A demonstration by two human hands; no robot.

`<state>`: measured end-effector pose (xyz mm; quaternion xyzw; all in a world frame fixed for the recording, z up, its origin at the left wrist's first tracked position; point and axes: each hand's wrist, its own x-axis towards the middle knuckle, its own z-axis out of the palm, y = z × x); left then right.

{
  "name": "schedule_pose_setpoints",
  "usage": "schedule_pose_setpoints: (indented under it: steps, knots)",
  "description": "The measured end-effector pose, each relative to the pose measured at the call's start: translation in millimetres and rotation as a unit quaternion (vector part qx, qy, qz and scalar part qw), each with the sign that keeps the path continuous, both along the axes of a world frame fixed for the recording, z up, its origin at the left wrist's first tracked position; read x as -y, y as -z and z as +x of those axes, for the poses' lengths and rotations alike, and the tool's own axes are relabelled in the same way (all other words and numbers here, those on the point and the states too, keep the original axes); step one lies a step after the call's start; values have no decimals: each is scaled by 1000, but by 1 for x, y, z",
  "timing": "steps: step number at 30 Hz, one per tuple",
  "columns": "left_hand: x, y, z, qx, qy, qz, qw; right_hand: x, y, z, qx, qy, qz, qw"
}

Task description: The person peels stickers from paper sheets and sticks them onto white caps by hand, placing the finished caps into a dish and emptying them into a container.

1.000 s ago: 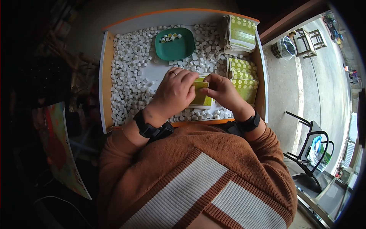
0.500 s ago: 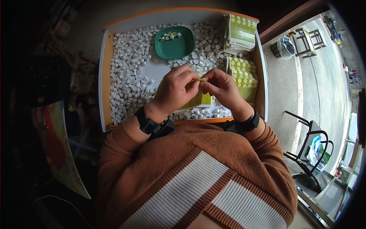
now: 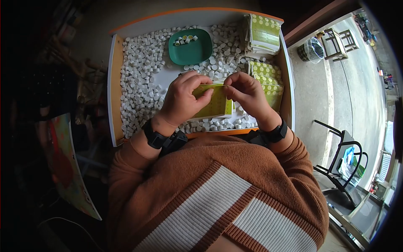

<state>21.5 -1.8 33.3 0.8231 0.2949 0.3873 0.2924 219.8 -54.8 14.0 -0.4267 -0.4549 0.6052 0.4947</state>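
Note:
My left hand (image 3: 184, 95) pinches the left part of a thin green sheet (image 3: 215, 101), thumb and fingers closed on its upper edge. At the sheet's upper right corner, my right hand (image 3: 248, 95) has its thumb and index finger pressed together. The sheet hangs tilted over a stack of green sheets with white edges (image 3: 228, 112). Small white caps (image 3: 145, 63) lie loose all around. Above my hands stands a teal tray (image 3: 189, 53), with several caps showing yellow-green tops inside it.
A shallow box with an orange-edged wall (image 3: 193, 11) encloses everything. Dotted green sheets (image 3: 264, 31) are piled in its upper right corner, and another dotted pile (image 3: 273, 94) lies below. To the right are a black chair (image 3: 346, 164), a bin (image 3: 310, 51) and wooden stools (image 3: 336, 44).
The green sheet now stands raised and spread between my hands. My left hand has moved left, and my right hand has shifted slightly right, widening the gap between them.

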Motion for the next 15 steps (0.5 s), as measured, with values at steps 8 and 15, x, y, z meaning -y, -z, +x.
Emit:
schedule_pose_setpoints:
  steps: [8,15]
  knots:
    - [0,3,-3,5,19,-65,998,-2,-2,-6,70,11,62,996]
    - [0,3,-3,14,8,-84,996,-8,-1,-8,219,-6,142,965]
